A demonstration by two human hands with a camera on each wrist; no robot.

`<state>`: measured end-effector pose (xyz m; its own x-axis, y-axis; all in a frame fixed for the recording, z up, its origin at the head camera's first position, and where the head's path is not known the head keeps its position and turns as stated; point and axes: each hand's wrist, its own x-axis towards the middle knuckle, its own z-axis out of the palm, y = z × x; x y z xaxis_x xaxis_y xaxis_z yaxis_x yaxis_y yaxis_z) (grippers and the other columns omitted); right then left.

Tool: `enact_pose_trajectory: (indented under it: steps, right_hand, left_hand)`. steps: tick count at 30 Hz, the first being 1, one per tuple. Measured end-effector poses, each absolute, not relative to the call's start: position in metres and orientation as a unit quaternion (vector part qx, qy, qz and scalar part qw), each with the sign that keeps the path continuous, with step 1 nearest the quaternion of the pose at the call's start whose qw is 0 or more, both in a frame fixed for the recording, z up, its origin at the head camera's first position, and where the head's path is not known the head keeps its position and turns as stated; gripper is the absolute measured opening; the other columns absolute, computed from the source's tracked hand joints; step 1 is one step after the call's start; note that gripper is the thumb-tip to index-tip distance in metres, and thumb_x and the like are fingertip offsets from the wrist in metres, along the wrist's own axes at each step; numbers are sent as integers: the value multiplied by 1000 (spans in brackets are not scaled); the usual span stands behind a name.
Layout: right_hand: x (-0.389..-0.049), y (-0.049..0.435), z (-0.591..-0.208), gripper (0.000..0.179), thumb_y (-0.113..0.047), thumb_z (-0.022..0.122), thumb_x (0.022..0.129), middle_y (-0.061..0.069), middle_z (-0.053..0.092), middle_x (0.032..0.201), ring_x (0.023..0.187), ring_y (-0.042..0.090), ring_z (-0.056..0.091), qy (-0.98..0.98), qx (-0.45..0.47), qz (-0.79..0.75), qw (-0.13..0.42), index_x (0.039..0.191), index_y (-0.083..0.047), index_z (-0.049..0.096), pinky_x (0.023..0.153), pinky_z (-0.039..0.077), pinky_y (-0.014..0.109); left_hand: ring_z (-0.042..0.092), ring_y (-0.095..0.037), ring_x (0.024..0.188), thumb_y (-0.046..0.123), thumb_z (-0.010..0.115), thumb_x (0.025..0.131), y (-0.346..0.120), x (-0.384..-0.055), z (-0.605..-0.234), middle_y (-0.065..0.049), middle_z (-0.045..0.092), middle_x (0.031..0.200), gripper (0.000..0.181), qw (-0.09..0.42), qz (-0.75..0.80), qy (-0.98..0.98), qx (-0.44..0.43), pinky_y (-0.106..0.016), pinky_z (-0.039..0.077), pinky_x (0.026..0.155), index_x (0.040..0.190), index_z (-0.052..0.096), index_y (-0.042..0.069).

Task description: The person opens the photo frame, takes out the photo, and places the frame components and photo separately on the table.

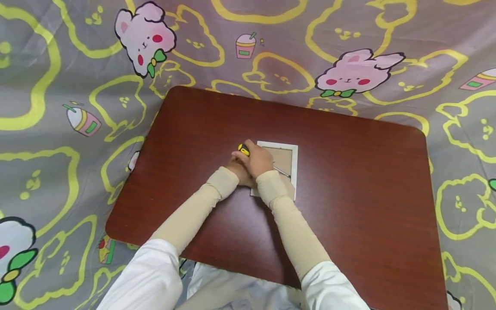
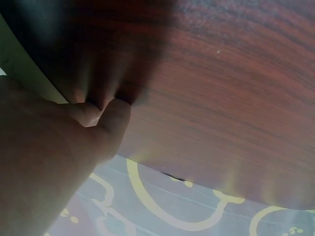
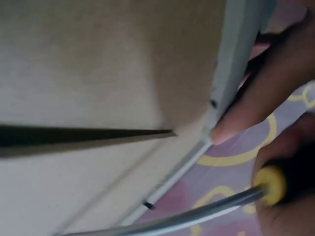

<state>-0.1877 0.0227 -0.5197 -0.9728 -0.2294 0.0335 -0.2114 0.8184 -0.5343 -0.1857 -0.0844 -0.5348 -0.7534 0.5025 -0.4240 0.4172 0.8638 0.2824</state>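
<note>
A white-rimmed picture frame [image 1: 295, 165] lies back up on the table, showing its tan backing board [image 1: 281, 158]. My right hand [image 1: 259, 159] grips the black and yellow handle of a screwdriver [image 1: 243, 149], whose metal shaft slants across the board to the right. In the right wrist view the screwdriver shaft [image 3: 202, 215] passes over the frame's edge near a small dark tab [image 3: 147, 205]. My left hand [image 1: 241, 172], partly covered by the right, holds the frame's left side; its fingertip [image 3: 221, 132] presses the rim. The screwdriver's tip is hard to make out.
The reddish-brown wooden table [image 1: 360, 181] has rounded corners and extends around the frame. A grey cloth [image 1: 217, 38] with cartoon rabbits and yellow outlines hangs behind and along the sides. A dark wedge [image 3: 74, 137] crosses the board in the right wrist view; what it is, I cannot tell.
</note>
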Motion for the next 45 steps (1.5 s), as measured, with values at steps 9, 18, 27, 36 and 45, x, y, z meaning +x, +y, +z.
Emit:
enact_pose_trajectory:
  steps: [9,18,27,36,45]
  right_hand:
    - [-186,29,-521,49,-59,67,89,9,72,95,84,32,67,945,-130,-297,43,117,-19,66,72,51,46]
    - [-165,45,-515,46,-50,74,87,8,72,105,85,30,68,923,-179,-340,3,116,-15,67,76,51,46]
    - [-160,61,-512,41,-35,76,89,10,70,105,86,28,66,898,-200,-390,-41,116,-7,66,74,51,44]
    - [-157,87,-504,35,-29,80,85,9,67,91,79,25,62,849,-222,-475,-72,106,-4,67,71,49,40]
    - [-163,122,-494,66,-63,63,85,8,60,75,63,14,54,797,-163,-571,-113,100,1,60,58,45,23]
  left_hand:
    - [29,-28,146,50,82,76,-84,-186,-534,-17,26,163,118,225,134,924,280,-37,24,118,157,18,-6]
    - [20,-35,147,42,79,78,-86,-187,-529,-14,17,165,110,285,161,924,199,-50,22,116,161,18,6]
    - [2,-28,154,60,81,75,-86,-187,-533,-5,-9,169,130,273,125,925,233,-55,21,114,163,-3,13]
    - [-2,-29,154,76,76,68,-85,-195,-547,-1,-19,167,139,282,75,927,235,-59,20,115,162,-11,21]
    - [-4,-29,153,78,73,69,-85,-194,-545,0,-22,166,140,283,67,925,244,-58,19,116,161,-16,21]
